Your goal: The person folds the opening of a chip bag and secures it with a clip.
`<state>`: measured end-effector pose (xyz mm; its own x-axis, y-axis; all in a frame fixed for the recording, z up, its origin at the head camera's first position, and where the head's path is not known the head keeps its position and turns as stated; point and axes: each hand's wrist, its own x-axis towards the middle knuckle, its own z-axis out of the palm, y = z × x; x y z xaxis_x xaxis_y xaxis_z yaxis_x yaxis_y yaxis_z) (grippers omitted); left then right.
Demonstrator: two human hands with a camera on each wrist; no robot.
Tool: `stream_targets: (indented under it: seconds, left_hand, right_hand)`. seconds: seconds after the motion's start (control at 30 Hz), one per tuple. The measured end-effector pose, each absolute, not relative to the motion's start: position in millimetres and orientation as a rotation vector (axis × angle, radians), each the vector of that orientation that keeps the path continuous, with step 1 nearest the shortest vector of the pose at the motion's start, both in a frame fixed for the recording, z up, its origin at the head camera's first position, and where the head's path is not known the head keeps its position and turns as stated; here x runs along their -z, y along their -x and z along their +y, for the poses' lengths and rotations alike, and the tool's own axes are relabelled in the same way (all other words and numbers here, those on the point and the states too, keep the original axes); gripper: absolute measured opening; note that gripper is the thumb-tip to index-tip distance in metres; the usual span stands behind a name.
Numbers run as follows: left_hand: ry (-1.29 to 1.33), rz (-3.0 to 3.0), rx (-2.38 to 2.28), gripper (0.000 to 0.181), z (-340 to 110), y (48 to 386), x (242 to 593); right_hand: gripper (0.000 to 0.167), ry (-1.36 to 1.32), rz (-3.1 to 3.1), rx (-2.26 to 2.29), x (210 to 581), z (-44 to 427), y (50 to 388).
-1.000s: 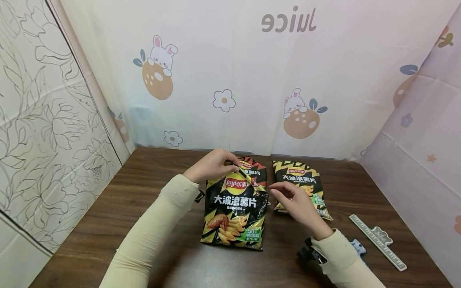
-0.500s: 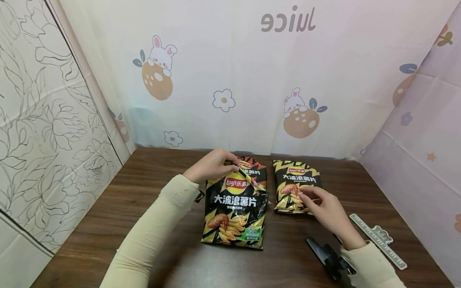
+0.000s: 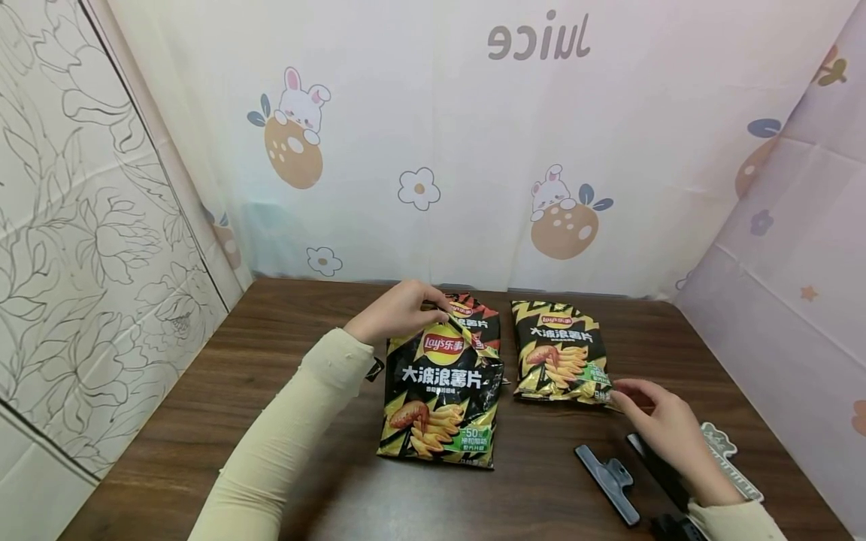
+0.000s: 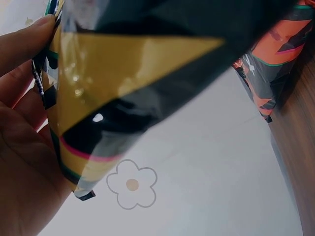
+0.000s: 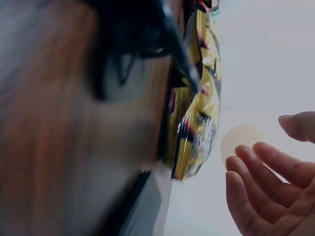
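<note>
In the head view my left hand point(image 3: 406, 309) pinches the top edge of a black and yellow Lay's potato chip bag point(image 3: 440, 406), which is partly upright. Its folded top corner and my gripping thumb show in the left wrist view, where the chip bag point(image 4: 128, 83) fills the upper part. My right hand point(image 3: 673, 432) holds nothing, fingers loosely bent, near the lower right corner of a second black and yellow chip bag point(image 3: 558, 353) lying flat. In the right wrist view the fingers of my right hand point(image 5: 270, 191) are apart from that chip bag point(image 5: 197, 132).
A red chip bag point(image 3: 483, 319) lies partly hidden behind the held one. A dark grey bag clip point(image 3: 607, 485) lies at the front right. Beneath my right hand are a long dark piece point(image 3: 656, 466) and a pale ruler-like clip point(image 3: 737, 469), partly covered.
My right hand has moved from beside the held bag, across the second bag, to the right and nearer. The dark grey clip has come into full view. My left hand keeps its hold.
</note>
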<state>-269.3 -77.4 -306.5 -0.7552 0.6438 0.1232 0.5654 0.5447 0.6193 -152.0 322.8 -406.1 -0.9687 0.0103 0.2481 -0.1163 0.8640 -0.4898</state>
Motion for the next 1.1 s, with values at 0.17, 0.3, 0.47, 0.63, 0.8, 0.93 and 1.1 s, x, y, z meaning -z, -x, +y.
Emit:
stream_targets:
  seconds: [0.17,0.3,0.47,0.63,0.8,0.93,1.1]
  left_hand:
    - [-1.035,2.652,-1.014,0.018,-77,269,306]
    - [-1.025,2.648,-1.024,0.017,-77,268,307]
    - [-1.045,2.659,-1.006,0.018,-77,269,307]
    - [-1.042,2.665,-0.997,0.018,-76,269,307]
    - [-1.031,2.659,-1.005,0.018,-76,268,307]
    - [-1.038,2.658,-1.003,0.018,-76,268,307]
    - [-1.045,2.664,-1.004,0.017,-75,269,308]
  right_hand:
    - [0.039,-0.033,-2.893,-0.781,409,333,145]
    - [0.044,0.003,-2.977,-0.792,410,336,142]
    - [0.044,0.021,-3.037,-0.759,412,336,141]
    - [0.039,0.011,-3.097,-0.774,415,336,139]
    - [0.036,-0.043,-3.143,-0.799,415,335,138]
    - [0.035,-0.086,-3.187,-0.787,415,335,138]
    - [0.033,-0.119,-3.23,-0.771,417,337,140]
